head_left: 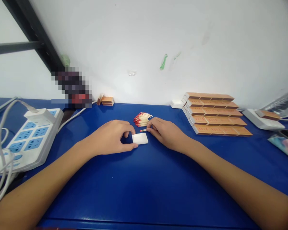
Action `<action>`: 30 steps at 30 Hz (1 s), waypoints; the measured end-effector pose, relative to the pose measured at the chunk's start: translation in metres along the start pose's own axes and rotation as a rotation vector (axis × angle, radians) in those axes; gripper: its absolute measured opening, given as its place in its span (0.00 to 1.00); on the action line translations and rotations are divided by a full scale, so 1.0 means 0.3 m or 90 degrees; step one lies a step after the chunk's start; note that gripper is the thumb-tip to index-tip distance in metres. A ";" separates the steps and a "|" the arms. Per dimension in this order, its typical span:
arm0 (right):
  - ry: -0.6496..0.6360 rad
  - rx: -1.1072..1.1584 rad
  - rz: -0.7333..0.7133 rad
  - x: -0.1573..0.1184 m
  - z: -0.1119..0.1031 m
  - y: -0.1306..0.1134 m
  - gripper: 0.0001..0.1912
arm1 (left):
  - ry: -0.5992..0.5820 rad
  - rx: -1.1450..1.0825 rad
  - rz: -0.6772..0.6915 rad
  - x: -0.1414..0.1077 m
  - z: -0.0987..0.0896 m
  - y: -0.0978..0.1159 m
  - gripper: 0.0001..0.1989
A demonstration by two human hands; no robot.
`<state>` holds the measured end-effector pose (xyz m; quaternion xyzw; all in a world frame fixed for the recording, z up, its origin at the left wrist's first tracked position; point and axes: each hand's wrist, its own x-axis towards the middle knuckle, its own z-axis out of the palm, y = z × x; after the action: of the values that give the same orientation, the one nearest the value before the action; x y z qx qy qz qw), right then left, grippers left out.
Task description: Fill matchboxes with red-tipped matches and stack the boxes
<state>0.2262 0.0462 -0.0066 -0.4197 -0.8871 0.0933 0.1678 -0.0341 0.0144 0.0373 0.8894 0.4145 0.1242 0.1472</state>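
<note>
Here, we have our left hand [112, 137] at the left end of a small white box [140, 138], its grip closed on it with the thumb at the near side and a finger at the far side. Our right hand [166, 132] pinches a single match [143, 130] between thumb and fingertip, the red head pointing left, just beyond the far edge of the white box. Both things are at the middle of the blue tabletop [124, 188], between our two hands. Just behind them we see a loose pile of matches [144, 119], most of the red heads lying toward the left. To our right, long rows of orange-brown matchboxes [218, 120] rise in steps near the wall [134, 38], with some white pieces [176, 103] beside their far left end. At the back left we find a few more small boxes [108, 101], one of them tilted. Farther left lies a white power strip [28, 137] with blue sockets, and well to the right a matchbox [268, 115] rests on a white device [260, 121].
</note>
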 end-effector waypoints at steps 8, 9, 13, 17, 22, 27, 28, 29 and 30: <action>-0.026 -0.064 -0.022 -0.006 0.002 -0.003 0.05 | 0.000 0.018 0.007 -0.001 0.001 0.004 0.13; -0.025 -0.082 -0.023 -0.006 0.002 -0.002 0.06 | 0.000 0.018 0.006 -0.001 0.000 0.004 0.13; -0.010 -0.102 -0.024 -0.011 -0.017 0.000 0.06 | 0.004 0.019 0.001 -0.001 -0.002 0.005 0.13; 0.033 -0.103 -0.044 -0.025 -0.040 -0.040 0.06 | 0.001 0.025 0.005 -0.001 -0.004 0.014 0.12; -0.027 -0.120 -0.076 -0.045 -0.041 -0.118 0.04 | -0.013 0.020 0.001 0.005 -0.005 0.021 0.12; -0.002 0.047 -0.059 -0.038 -0.044 -0.097 0.04 | -0.018 0.006 -0.009 0.003 -0.003 0.020 0.13; 0.024 0.070 -0.049 -0.034 -0.040 -0.082 0.04 | -0.017 0.007 -0.011 0.002 -0.002 0.020 0.13; 0.051 0.082 -0.037 -0.030 -0.034 -0.066 0.03 | -0.017 0.008 -0.013 0.000 -0.001 0.020 0.13; 0.078 0.086 -0.027 -0.026 -0.026 -0.050 0.03 | -0.016 0.008 -0.013 -0.001 0.000 0.020 0.13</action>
<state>0.2230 0.0309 0.0036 -0.3937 -0.8756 0.1234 0.2512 -0.0303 0.0106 0.0395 0.8875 0.4226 0.1090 0.1478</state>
